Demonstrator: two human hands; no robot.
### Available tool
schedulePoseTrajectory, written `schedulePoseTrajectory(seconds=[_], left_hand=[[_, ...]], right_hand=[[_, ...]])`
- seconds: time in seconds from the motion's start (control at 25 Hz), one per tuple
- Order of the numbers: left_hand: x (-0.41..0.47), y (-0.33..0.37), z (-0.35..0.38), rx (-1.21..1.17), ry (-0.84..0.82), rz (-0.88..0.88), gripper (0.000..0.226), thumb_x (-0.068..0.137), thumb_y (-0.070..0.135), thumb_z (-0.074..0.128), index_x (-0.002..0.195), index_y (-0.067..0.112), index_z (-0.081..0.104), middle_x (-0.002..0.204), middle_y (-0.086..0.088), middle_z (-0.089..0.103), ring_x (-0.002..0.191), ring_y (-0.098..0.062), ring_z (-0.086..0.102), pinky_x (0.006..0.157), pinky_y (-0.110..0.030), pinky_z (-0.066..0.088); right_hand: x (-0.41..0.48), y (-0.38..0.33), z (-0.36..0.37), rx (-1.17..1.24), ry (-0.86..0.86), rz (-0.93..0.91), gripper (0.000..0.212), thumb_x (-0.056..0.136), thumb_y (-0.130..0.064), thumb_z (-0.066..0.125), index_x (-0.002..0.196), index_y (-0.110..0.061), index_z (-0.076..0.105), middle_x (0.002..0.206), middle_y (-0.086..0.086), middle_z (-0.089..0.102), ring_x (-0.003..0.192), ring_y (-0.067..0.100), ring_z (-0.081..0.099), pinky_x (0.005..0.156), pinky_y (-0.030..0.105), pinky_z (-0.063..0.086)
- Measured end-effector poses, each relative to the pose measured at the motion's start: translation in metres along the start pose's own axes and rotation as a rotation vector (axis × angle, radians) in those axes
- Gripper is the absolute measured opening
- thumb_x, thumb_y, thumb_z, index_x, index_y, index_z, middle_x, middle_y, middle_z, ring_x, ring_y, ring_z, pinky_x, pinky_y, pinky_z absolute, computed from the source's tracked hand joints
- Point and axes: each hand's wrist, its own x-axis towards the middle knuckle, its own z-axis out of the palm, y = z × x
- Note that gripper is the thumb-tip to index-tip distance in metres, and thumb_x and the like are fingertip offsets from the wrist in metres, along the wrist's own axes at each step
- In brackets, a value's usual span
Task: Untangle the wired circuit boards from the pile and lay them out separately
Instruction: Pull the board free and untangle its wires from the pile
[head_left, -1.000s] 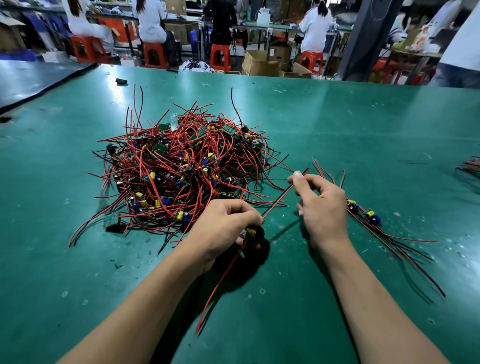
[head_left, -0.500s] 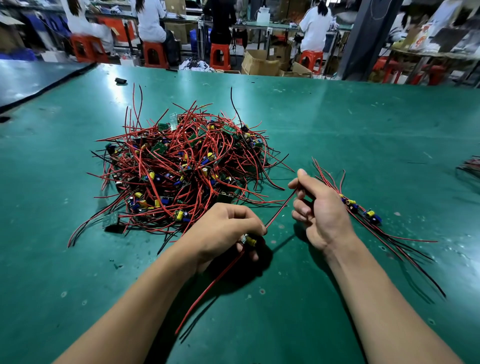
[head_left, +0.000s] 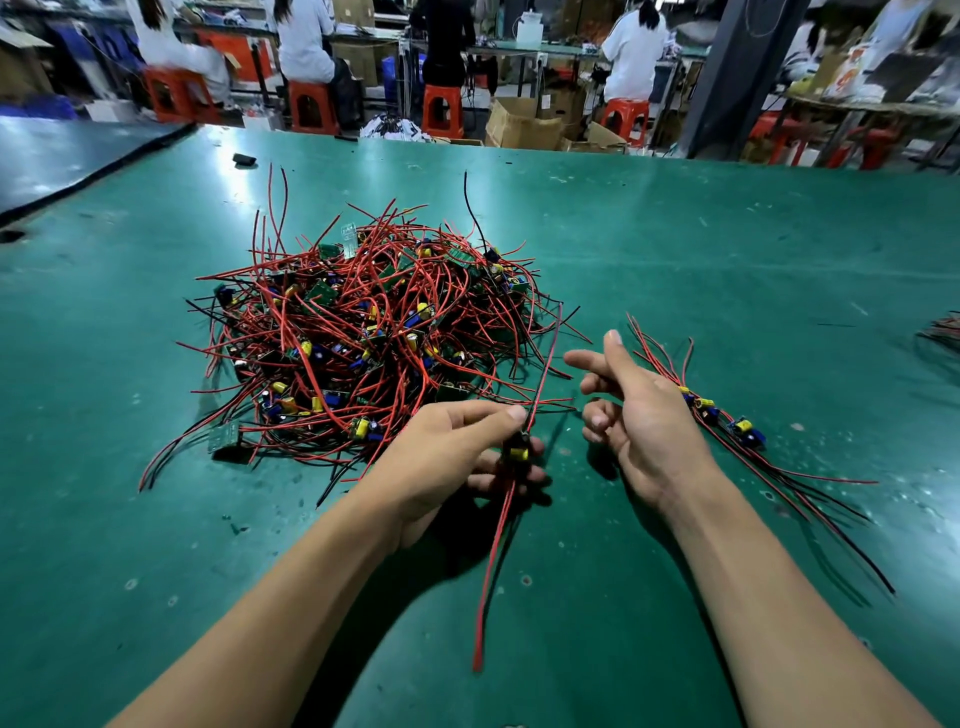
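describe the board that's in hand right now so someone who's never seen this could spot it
Find the big tangle of red and black wires on the green table. At its near edge, the left hand pinches one small board with a yellow part. Unlike the others, it alone is in a grip, one red lead trailing toward the viewer.

A green table (head_left: 727, 249) is carrying a tangled pile (head_left: 363, 332) left of centre; separated boards (head_left: 727, 426) are lying right, a black block (head_left: 244, 159) far left.
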Motion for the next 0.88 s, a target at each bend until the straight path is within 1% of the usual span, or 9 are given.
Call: schedulePoseTrajectory(seconds=[0.08, 0.2, 0.24, 0.32, 0.44, 0.56, 0.68, 0.8, 0.88], left_hand=[[0.001, 0.001, 0.001, -0.098, 0.013, -0.009, 0.019, 0.099, 0.011, 0.052, 0.108, 0.001, 0.066, 0.099, -0.022, 0.074, 0.077, -0.03, 0.074, 0.071, -0.037, 0.06], [0.0, 0.003, 0.0, -0.157, 0.008, -0.004, 0.023, 0.1, 0.002, 0.044, 0.112, 0.0, 0.063, 0.101, -0.023, 0.073, 0.082, -0.034, 0.073, 0.081, -0.044, 0.056], [0.0, 0.003, 0.0, -0.169, 0.004, -0.001, 0.024, 0.1, 0.001, 0.043, 0.112, -0.001, 0.063, 0.102, -0.024, 0.073, 0.084, -0.035, 0.073, 0.082, -0.044, 0.056], [0.0, 0.003, 0.0, -0.191, -0.005, 0.01, 0.025, 0.099, -0.003, 0.041, 0.111, -0.001, 0.063, 0.103, -0.025, 0.072, 0.085, -0.035, 0.073, 0.078, -0.04, 0.059], [0.001, 0.001, -0.001, -0.171, -0.001, 0.034, 0.023, 0.096, -0.004, 0.047, 0.111, 0.0, 0.065, 0.104, -0.023, 0.073, 0.084, -0.032, 0.074, 0.077, -0.037, 0.059], [0.001, -0.001, -0.002, -0.176, -0.002, 0.055, 0.025, 0.091, 0.0, 0.059, 0.115, -0.002, 0.065, 0.108, -0.023, 0.072, 0.083, -0.029, 0.074, 0.078, -0.035, 0.059], [0.002, -0.002, -0.002, -0.168, 0.002, 0.07, 0.027, 0.088, 0.003, 0.064, 0.115, -0.001, 0.066, 0.109, -0.02, 0.072, 0.083, -0.026, 0.073, 0.077, -0.032, 0.061], [0.002, -0.003, -0.001, -0.178, 0.025, 0.068, 0.026, 0.086, 0.004, 0.067, 0.113, 0.002, 0.067, 0.102, -0.016, 0.073, 0.081, -0.023, 0.071, 0.076, -0.031, 0.06], [0.002, -0.004, 0.0, -0.148, 0.042, 0.088, 0.025, 0.087, 0.006, 0.068, 0.111, 0.005, 0.067, 0.101, -0.013, 0.074, 0.084, -0.025, 0.072, 0.08, -0.034, 0.059]], right_hand=[[-0.001, 0.001, 0.0, -0.008, -0.029, 0.005, 0.039, 0.1, -0.041, 0.057, 0.097, -0.009, 0.077, 0.067, -0.008, 0.056, 0.044, 0.007, 0.039, 0.04, 0.02, 0.032], [-0.003, 0.001, 0.001, -0.019, -0.048, 0.006, 0.032, 0.1, -0.035, 0.059, 0.092, -0.011, 0.078, 0.066, -0.01, 0.058, 0.045, 0.007, 0.041, 0.04, 0.02, 0.033], [-0.003, 0.001, 0.002, -0.024, -0.052, 0.007, 0.031, 0.099, -0.034, 0.06, 0.089, -0.012, 0.079, 0.067, -0.009, 0.057, 0.045, 0.007, 0.041, 0.041, 0.019, 0.033], [-0.004, 0.001, 0.002, -0.038, -0.06, 0.008, 0.03, 0.099, -0.034, 0.061, 0.086, -0.015, 0.08, 0.07, -0.008, 0.057, 0.045, 0.007, 0.042, 0.041, 0.019, 0.034], [-0.005, 0.0, 0.004, -0.035, -0.063, 0.011, 0.028, 0.099, -0.032, 0.061, 0.088, -0.013, 0.079, 0.072, -0.006, 0.055, 0.045, 0.007, 0.041, 0.042, 0.019, 0.033], [-0.007, -0.001, 0.006, -0.031, -0.078, 0.02, 0.026, 0.098, -0.032, 0.062, 0.09, -0.011, 0.076, 0.068, -0.007, 0.054, 0.046, 0.008, 0.039, 0.042, 0.019, 0.031], [-0.01, -0.002, 0.006, -0.025, -0.101, 0.029, 0.025, 0.094, -0.034, 0.066, 0.09, -0.011, 0.075, 0.065, -0.008, 0.054, 0.046, 0.008, 0.04, 0.042, 0.02, 0.031], [-0.014, -0.004, 0.007, -0.059, -0.183, 0.039, 0.027, 0.078, -0.044, 0.076, 0.085, -0.018, 0.076, 0.068, -0.007, 0.058, 0.05, 0.008, 0.045, 0.047, 0.022, 0.035], [-0.018, -0.004, 0.008, -0.194, -0.294, 0.021, 0.033, 0.065, -0.051, 0.084, 0.084, -0.026, 0.077, 0.074, -0.008, 0.064, 0.057, 0.008, 0.05, 0.058, 0.026, 0.039]])
